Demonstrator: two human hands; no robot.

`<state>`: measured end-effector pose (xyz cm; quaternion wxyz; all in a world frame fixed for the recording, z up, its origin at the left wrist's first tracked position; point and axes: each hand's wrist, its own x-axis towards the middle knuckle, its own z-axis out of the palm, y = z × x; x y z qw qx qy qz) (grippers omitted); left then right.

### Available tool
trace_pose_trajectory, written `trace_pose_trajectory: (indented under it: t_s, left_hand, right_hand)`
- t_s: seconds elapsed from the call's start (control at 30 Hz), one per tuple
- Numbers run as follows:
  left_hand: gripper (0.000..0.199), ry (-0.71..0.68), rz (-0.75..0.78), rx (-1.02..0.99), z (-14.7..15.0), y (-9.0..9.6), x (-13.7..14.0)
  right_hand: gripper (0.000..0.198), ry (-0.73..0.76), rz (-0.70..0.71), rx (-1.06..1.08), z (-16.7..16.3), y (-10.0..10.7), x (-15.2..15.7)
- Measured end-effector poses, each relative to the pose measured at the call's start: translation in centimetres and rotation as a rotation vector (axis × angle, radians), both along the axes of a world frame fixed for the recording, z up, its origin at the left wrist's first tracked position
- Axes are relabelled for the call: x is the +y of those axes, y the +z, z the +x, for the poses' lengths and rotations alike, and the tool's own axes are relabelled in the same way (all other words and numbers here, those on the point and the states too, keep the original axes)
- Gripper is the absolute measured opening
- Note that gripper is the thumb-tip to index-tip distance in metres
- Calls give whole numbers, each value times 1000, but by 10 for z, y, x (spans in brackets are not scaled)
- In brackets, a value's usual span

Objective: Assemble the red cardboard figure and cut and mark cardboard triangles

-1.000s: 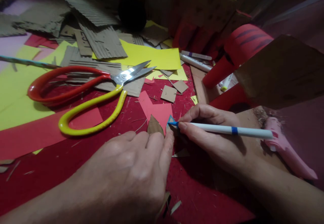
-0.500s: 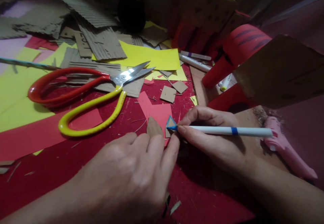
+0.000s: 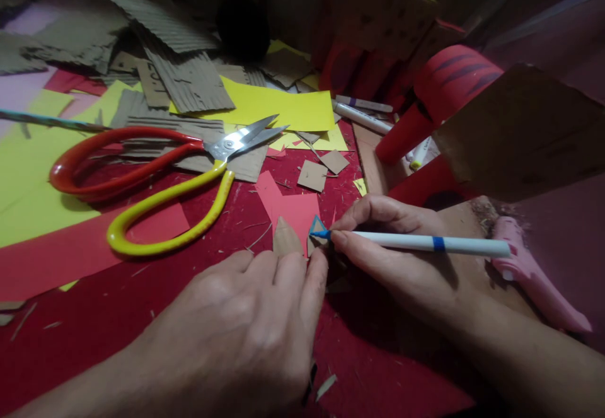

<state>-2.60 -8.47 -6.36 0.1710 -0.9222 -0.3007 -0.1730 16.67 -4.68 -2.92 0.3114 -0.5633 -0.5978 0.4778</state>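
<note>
My right hand [image 3: 392, 235] pinches a white felt-tip pen [image 3: 401, 241] with a blue band. Its blue tip touches a small cardboard piece [image 3: 318, 236] whose pointed top is edged in blue. My left hand [image 3: 255, 311] has its fingers bent together, the fingertips holding down the lower end of that piece; where they touch is partly hidden. A second pointed cardboard piece [image 3: 287, 238] lies just beyond the left knuckles, over red paper [image 3: 302, 207]. Two cardboard squares [image 3: 312, 176] lie a little farther off.
Large scissors [image 3: 230, 145] with red and yellow handles lie half open at left. Corrugated cardboard scraps [image 3: 198, 81] and yellow paper [image 3: 283, 106] cover the back. A pink glue gun [image 3: 534, 285] and a red cardboard construction [image 3: 458, 77] stand at right, near more pens [image 3: 362, 116].
The pen tip has shifted slightly left and up along the small piece. My left fingertips have drawn back a little to the left. The scissors and scraps lie as before.
</note>
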Motion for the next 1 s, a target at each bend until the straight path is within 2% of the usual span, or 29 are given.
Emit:
trace_pose_trajectory:
  t_s: [0.13,0.37,0.5,0.63,0.8,1.0]
  left_hand:
    - [43,9,-40,40,1,4,0]
    - [41,-25,-14,-14,2,4,4]
    - [43,-38,-63,101,-1,13,4]
    - [43,-30,-69,115,-2,17,4]
    - [44,-39,-66,116,-1,17,5]
    - [44,-45,-75,89,-2,11,4]
  right_hand:
    - [9,10,38,-38,-1,0,1]
    - [9,95,30,-59,-1,6,3]
    - [8,49,9,-16,0,2,3]
    - [7,30,5,-10,-1,1,2]
    - [10,78,5,-50,-2,7,4]
    - [7,24,-1,6,0,1,4]
